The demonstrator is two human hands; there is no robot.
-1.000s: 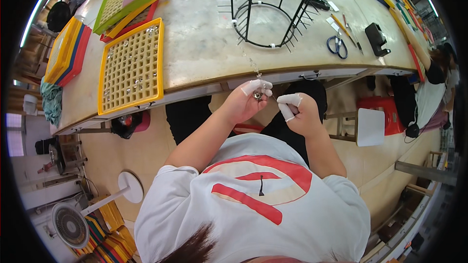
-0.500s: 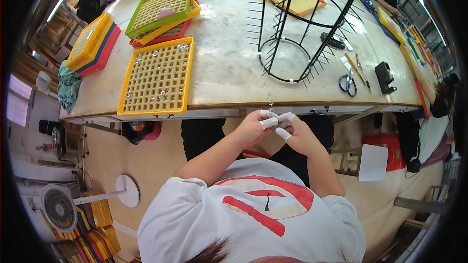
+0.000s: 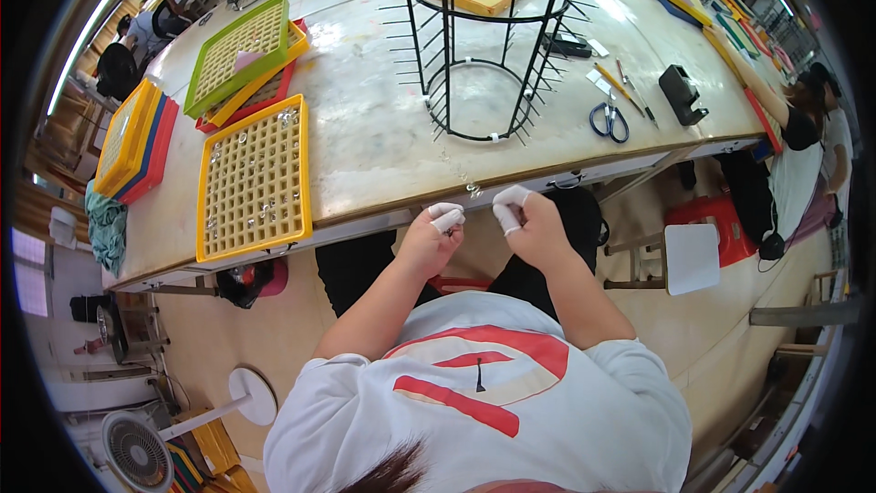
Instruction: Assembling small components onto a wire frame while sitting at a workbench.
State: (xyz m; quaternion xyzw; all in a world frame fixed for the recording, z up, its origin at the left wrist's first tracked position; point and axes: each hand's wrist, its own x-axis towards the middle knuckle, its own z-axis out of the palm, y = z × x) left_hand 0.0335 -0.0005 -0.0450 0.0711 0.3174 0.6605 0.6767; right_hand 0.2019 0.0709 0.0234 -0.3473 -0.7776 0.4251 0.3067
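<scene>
Just off the table's front edge, my left hand [image 3: 434, 239] and my right hand [image 3: 529, 222] are a short gap apart. White covers sheathe several fingertips on both. The left fingers are curled and pressed together; whether something tiny is between them is hidden. On the right, thumb and forefinger are closed in a pinch, and whatever they hold is too small to make out. Between and just beyond the hands, a few small shiny metal pieces [image 3: 473, 190] lie at the table edge. A yellow tray [image 3: 203, 219] of small square cells, some with shiny pieces, lies to the left.
A black wire rack [image 3: 494, 138] with outward pins stands ahead on the table [image 3: 351, 128]. Dark-blue-handled scissors [image 3: 609, 122], a pencil [image 3: 618, 89] and a black tape dispenser [image 3: 680, 96] lie to the right. Stacked trays [image 3: 137, 141] stand left; a person [image 3: 803, 132] sits at right.
My hands were together at the fingertips and have drawn apart, left hand leftward, right hand staying on the right. The whole view has also swung slightly, so the table appears tilted.
</scene>
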